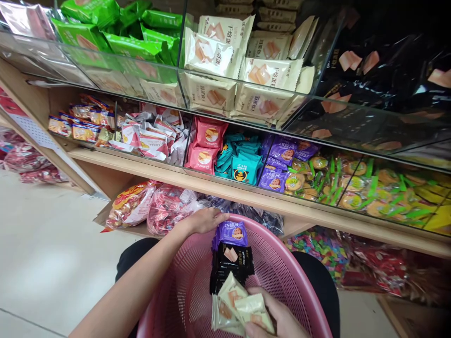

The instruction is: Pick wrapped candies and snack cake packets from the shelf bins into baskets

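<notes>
A pink perforated basket point(283, 263) stands between my knees. My left hand point(207, 220) lies over its far rim with the fingers closed on it. Beside those fingers, purple cookie packets point(232, 233) lean inside the far wall. Black snack packets point(233, 259) are lined up in front of them. My right hand point(276, 313), inside the near part of the basket, is closed around cream-coloured snack packets point(254, 311). These packets overlap and sit just in front of the black ones; their lower ends are partly hidden.
Ahead is a shelf point(169, 170) with clear-fronted compartments. They hold green packets point(91, 35), cream packets point(213, 51), teal packets point(244, 162) and wrapped cookies point(355, 183). Bags of red-wrapped snacks point(169, 206) lie on the lowest level. Pale tiled floor point(42, 253) shows at the left.
</notes>
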Action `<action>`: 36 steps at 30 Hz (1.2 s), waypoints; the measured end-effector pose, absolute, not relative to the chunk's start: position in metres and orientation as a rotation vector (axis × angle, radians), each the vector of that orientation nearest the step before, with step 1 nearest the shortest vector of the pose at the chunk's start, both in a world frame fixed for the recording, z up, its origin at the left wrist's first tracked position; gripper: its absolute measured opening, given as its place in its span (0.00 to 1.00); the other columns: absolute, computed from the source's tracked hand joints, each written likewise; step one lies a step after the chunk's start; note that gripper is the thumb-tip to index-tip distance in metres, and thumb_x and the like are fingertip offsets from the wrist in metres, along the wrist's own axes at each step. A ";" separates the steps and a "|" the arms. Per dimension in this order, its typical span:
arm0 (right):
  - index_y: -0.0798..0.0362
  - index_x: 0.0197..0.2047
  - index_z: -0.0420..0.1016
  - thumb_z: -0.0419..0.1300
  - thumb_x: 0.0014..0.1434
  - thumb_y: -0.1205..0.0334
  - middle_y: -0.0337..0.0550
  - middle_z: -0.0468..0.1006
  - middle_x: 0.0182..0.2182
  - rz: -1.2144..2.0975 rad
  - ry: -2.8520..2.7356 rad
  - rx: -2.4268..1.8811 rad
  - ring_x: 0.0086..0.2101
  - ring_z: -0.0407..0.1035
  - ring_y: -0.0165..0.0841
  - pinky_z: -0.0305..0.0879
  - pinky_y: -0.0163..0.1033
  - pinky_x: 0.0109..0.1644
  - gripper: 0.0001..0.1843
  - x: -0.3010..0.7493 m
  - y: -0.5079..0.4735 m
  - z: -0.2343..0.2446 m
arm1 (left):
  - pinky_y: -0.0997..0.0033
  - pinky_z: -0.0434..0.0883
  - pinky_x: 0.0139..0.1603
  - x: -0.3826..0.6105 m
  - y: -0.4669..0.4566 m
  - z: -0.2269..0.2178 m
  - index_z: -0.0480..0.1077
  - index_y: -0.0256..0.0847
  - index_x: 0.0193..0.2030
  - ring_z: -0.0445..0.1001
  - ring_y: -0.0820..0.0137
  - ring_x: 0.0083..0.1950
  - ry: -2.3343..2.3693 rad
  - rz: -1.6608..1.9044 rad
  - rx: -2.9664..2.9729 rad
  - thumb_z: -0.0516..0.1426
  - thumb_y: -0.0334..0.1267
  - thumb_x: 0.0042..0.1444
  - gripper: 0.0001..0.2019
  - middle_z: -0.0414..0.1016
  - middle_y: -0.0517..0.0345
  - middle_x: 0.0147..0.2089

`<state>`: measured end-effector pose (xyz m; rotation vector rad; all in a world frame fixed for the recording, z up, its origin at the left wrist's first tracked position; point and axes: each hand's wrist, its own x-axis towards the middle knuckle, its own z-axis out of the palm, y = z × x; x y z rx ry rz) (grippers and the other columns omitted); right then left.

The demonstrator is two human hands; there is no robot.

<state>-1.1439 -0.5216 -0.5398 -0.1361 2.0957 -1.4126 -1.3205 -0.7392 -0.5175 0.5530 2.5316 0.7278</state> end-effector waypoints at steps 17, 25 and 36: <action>0.51 0.42 0.72 0.69 0.43 0.64 0.42 0.81 0.38 -0.288 3.042 -1.122 0.39 0.76 0.43 0.75 0.43 0.42 0.21 -1.150 -0.536 -0.567 | 0.66 0.65 0.40 -1.321 -0.739 -0.519 0.69 0.40 0.36 0.75 0.58 0.41 2.533 0.705 0.588 0.33 0.66 0.57 0.35 0.77 0.45 0.38; 0.52 0.43 0.73 0.69 0.44 0.62 0.45 0.82 0.38 -0.212 3.112 -1.120 0.39 0.77 0.42 0.75 0.42 0.41 0.21 -1.148 -0.530 -0.580 | 0.66 0.65 0.40 -1.321 -0.739 -0.519 0.69 0.40 0.34 0.75 0.59 0.40 2.527 0.721 0.575 0.35 0.66 0.57 0.34 0.77 0.47 0.37; 0.53 0.41 0.74 0.69 0.48 0.62 0.45 0.81 0.39 -0.369 2.538 -1.036 0.41 0.76 0.42 0.73 0.43 0.46 0.16 -1.164 -0.554 -0.550 | 0.68 0.65 0.38 -1.324 -0.740 -0.523 0.69 0.41 0.34 0.75 0.61 0.40 2.537 0.690 0.572 0.35 0.65 0.58 0.33 0.76 0.49 0.37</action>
